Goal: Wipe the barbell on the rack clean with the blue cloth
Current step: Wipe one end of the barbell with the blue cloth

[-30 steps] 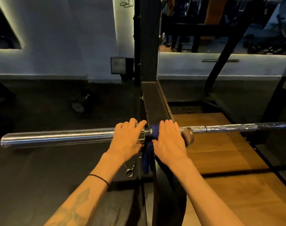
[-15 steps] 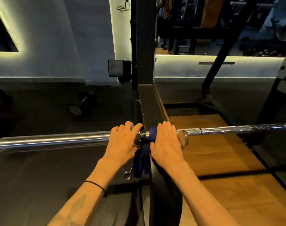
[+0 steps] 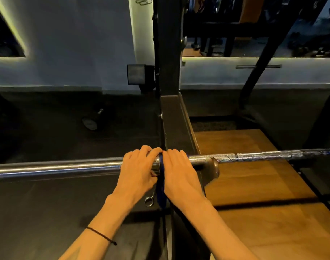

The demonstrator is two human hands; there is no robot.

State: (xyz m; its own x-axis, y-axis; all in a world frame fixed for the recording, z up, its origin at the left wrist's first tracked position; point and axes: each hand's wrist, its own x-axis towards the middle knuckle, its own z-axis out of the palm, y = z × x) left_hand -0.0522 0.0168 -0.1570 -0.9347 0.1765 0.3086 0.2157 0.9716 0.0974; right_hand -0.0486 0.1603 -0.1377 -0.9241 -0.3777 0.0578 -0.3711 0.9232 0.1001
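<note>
Head view: barbell [image 3: 57, 168] runs left to right across the frame, resting on the rack [image 3: 171, 124], whose dark beam runs away from the fingers toward an upright post

Left hand [image 3: 137, 172] lies over the thick chrome sleeve, fingers curled over the top of the bar, fingertips on its far side; it grips the sleeve right at the collar. Thin black band on that wrist [image 3: 101, 235]

Right hand [image 3: 179, 173] sits just right of the left one, almost touching, fingers together and fairly straight, laid over the bar. Whether the thumb wraps underneath, can't tell, it's hidden

Blue cloth [image 3: 161, 182] shows as a narrow strip in the gap between the two hands, draped over the bar at the collar, its tail hanging below the palms toward the camera. Most of it is covered by the right hand; the palm appears to press it to the bar

Just right of the right fingers: bar hook [image 3: 213, 169] with the thinner shaft passing over it and continuing off the right edge

Below the left palm, a small metal ring [image 3: 149, 200] hangs beside the cloth tail

Well beyond the fingers, on the dark floor to the left, a dumbbell [image 3: 90, 121]. Wooden platform [image 3: 254, 184] under the shaft, right of the hands
</note>
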